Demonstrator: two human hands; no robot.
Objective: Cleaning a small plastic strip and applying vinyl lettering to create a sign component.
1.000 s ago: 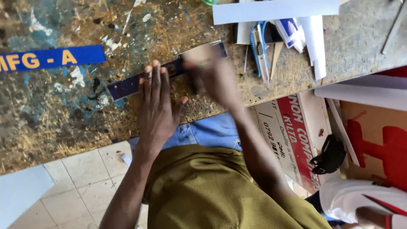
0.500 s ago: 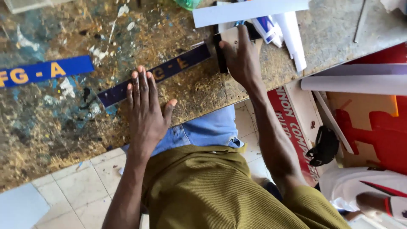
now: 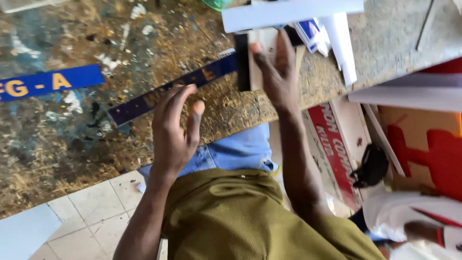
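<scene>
view: head camera looking down, the person's own torso at frame bottom, worn paint-spattered tabletop [image 3: 72, 159] across the top
left hand [image 3: 175, 130]: grip open, fingers curled loosely, fingertips at the dark blue strip's [image 3: 168, 94] middle; can't tell if they press it or hover just over it
right hand [image 3: 274, 72]: laid flat, fingers spread, on a pale flat block with a black edge [image 3: 250, 58]; grip not closed round anything, palm down on the block
strip location: lies flat on the tabletop near its front edge, between the two hands
strip long axis: diagonal in frame, lower-left end near the tabletop's middle, upper-right end running up to the block's black edge
strip pointing: upper-right end meets or goes under the block, can't tell which; lower-left end free
strip face: yellow letters along it, blurred
second strip [image 3: 48, 83]: brighter blue with yellow letters, flat on tabletop, well apart to the left, runs off frame's left edge
white sheets [image 3: 293, 12]: piled just beyond the right hand
clothing: olive shirt [image 3: 240, 216], blue jeans [image 3: 236, 149]
right of tabletop: red-and-white cardboard box [image 3: 332, 139], orange-red board [image 3: 433, 149]
floor: pale tiles [image 3: 91, 216] bottom left
</scene>
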